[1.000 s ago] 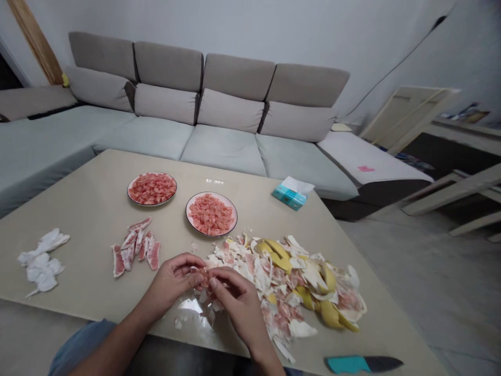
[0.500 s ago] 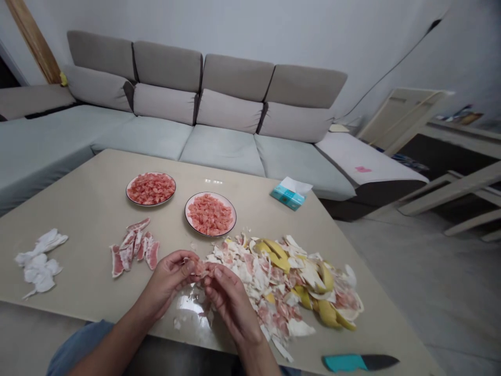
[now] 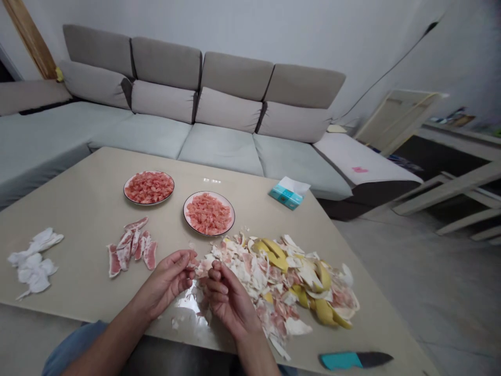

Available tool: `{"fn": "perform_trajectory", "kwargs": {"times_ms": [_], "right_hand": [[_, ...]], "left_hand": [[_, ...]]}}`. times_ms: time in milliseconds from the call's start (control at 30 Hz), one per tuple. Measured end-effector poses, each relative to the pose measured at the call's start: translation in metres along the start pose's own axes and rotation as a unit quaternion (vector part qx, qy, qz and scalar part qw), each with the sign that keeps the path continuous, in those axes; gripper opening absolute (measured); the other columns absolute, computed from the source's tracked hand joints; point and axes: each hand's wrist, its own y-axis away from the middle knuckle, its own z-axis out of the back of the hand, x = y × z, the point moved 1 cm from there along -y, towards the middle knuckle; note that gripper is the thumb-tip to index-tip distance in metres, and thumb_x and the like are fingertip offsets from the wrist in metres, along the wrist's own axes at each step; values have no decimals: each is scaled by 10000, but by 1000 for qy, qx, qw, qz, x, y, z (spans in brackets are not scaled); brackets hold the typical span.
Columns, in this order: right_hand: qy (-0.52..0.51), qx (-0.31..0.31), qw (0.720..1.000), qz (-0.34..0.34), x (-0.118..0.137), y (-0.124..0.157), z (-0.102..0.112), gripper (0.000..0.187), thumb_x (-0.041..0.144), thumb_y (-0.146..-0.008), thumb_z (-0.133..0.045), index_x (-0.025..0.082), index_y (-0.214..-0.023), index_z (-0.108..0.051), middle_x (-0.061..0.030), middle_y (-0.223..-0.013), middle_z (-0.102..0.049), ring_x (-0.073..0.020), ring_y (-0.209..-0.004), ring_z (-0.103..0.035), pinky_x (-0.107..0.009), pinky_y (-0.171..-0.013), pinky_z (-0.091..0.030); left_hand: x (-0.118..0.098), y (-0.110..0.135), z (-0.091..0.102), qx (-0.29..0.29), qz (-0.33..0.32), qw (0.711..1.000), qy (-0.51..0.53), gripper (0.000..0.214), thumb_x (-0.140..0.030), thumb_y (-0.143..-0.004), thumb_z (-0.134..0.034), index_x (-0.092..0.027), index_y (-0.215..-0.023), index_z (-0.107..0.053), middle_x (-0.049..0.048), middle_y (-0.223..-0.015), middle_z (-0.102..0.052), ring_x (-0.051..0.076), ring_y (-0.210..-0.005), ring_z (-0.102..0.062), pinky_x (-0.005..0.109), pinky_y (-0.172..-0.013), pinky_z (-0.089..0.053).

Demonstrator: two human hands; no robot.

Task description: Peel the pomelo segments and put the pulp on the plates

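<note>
Now, L hand (image 3: 166,279) loosely open, R hand (image 3: 229,300) curled, grip unclear, both beside pomelo peel pile (image 3: 258,277).

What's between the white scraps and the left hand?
The head view shows a loose group of pink citrus strips lying on the table between the white scraps and the left hand.

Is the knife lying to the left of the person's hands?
No, the teal-handled knife lies right of the left hand and right hand.
</note>
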Motion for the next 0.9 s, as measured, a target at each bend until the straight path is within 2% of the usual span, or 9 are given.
{"fn": "perform_trajectory", "kwargs": {"times_ms": [100, 167, 200, 367, 467, 533, 633, 767, 900], "right_hand": [[146, -34, 987, 64, 4, -1, -5, 279, 353, -657, -809, 156, -774, -651, 46, -641, -532, 0, -428, -334, -70, -366, -325], [331, -75, 925, 168, 17, -10, -11, 302, 454, -714, -729, 167, -769, -650, 20, -654, -550, -40, -449, -379, -139, -393, -374], [433, -101, 865, 234, 28, -17, -14, 322, 492, -752, -670, 171, -774, -652, 9, -651, -557, -65, -461, -409, -179, -414, -400], [525, -160, 762, 343, 86, -63, -26, 333, 435, -686, -702, 164, -878, -693, -43, -772, -622, -148, -603, -503, -290, -589, -465], [552, -178, 724, 373, 89, -63, -31, 385, 398, -667, -713, 186, -988, -705, -81, -954, -649, -179, -713, -538, -322, -693, -469], [598, -135, 711, 344, 73, -47, -34, 318, 395, -734, -675, 211, -991, -713, -68, -950, -667, -178, -724, -560, -307, -685, -465], [630, -40, 744, 217, 39, -18, -37, 246, 378, -786, -667, 214, -966, -707, -5, -696, -645, -137, -575, -533, -253, -552, -425], [580, -20, 795, 178, 16, 2, -37, 223, 365, -726, -749, 194, -849, -677, 29, -593, -598, -107, -491, -509, -221, -475, -390], [562, -15, 807, 179, 17, 0, -35, 201, 340, -714, -761, 177, -800, -682, -5, -657, -665, -124, -554, -574, -225, -510, -441]], "left_hand": [[0, 0, -1, -1, -4, 1000, -9, 206, -209, -788, -713, -116, -962, -655, 23, -734, -618, 76, -621, -609, 147, -581, -538], [0, 1, -1, 2, -10, 1000, -15, 206, -201, -796, -704, -115, -977, -655, 31, -764, -622, 81, -640, -609, 164, -611, -538], [-1, 1, 0, 5, -15, 1000, -19, 215, -200, -800, -699, -118, -994, -654, 32, -776, -622, 82, -647, -607, 173, -627, -537], [-4, 3, 1, 16, -45, 997, -57, 266, -210, -811, -687, -146, -1066, -650, 18, -802, -590, 83, -685, -578, 203, -683, -513], [-7, 5, -2, 2, -68, 994, -81, 275, -231, -788, -711, -173, -1049, -649, 10, -819, -587, 96, -729, -576, 220, -707, -500], [-9, 6, -6, 1, -85, 992, -94, 255, -254, -767, -729, -180, -997, -647, 11, -800, -606, 109, -733, -584, 224, -695, -487], [-11, 7, -9, 5, -105, 988, -114, 226, -283, -732, -755, -164, -888, -642, 22, -766, -638, 121, -711, -585, 214, -661, -462], [-9, 9, -7, 7, -111, 984, -139, 258, -281, -707, -772, -161, -899, -649, 12, -737, -640, 123, -689, -578, 209, -649, -441], [-8, 9, -3, 17, -114, 980, -164, 232, -263, -715, -765, -160, -895, -660, 9, -727, -651, 118, -670, -578, 211, -652, -446]]}}
